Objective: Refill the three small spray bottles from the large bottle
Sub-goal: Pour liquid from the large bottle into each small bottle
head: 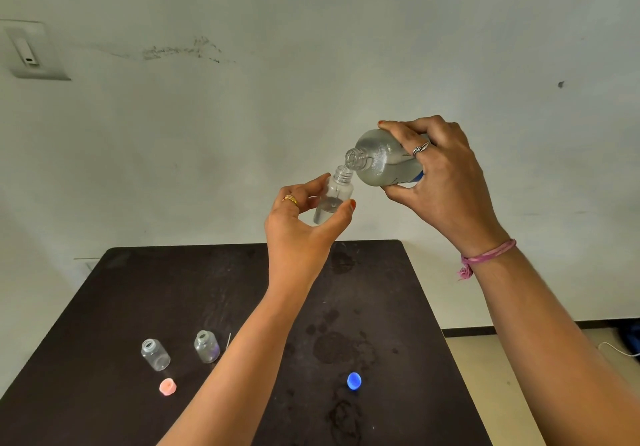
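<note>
My right hand [446, 182] grips the large clear bottle [381, 160], tilted with its open mouth down to the left. Just under that mouth, my left hand [301, 217] holds a small clear bottle [333, 196] between thumb and fingers, uncapped and tilted, with a little liquid at its bottom. Both are raised above the dark table [138, 290]. Two more small clear bottles stand uncapped on the table's near left, one [156, 354] left of the other [206, 346].
A pink cap [168, 386] lies in front of the left small bottle. A blue cap [354, 381] lies at the table's near right. Wet patches [341, 345] darken the middle of the table. A thin tube [228, 340] pokes out beside my left forearm. The wall rises behind.
</note>
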The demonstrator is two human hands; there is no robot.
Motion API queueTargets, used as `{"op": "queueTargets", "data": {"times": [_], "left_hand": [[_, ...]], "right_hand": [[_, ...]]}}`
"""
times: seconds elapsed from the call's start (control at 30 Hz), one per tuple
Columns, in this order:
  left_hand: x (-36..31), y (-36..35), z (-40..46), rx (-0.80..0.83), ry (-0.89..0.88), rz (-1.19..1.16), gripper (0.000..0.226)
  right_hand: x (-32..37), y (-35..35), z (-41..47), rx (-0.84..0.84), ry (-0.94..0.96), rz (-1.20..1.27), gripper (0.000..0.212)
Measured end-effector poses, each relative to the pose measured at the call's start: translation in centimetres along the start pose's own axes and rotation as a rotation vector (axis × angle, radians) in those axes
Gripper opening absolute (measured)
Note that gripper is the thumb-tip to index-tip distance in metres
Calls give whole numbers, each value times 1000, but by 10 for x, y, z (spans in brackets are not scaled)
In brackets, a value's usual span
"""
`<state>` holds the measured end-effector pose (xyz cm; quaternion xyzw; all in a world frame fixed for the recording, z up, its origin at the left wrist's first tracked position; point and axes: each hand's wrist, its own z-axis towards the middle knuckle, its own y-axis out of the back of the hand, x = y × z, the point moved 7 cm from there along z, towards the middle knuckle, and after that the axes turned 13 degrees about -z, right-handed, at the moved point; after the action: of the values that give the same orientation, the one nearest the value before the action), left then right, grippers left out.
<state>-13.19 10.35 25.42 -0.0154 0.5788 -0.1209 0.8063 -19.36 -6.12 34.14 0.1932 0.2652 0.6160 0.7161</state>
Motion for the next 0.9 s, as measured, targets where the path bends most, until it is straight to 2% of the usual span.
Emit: {"op": "queueTargets", "data": {"times": [0.9], "left_hand": [[-3, 2, -3, -7, -15, -21, 35]], "right_hand": [[1, 3, 0, 6, -2, 1, 73]]}}
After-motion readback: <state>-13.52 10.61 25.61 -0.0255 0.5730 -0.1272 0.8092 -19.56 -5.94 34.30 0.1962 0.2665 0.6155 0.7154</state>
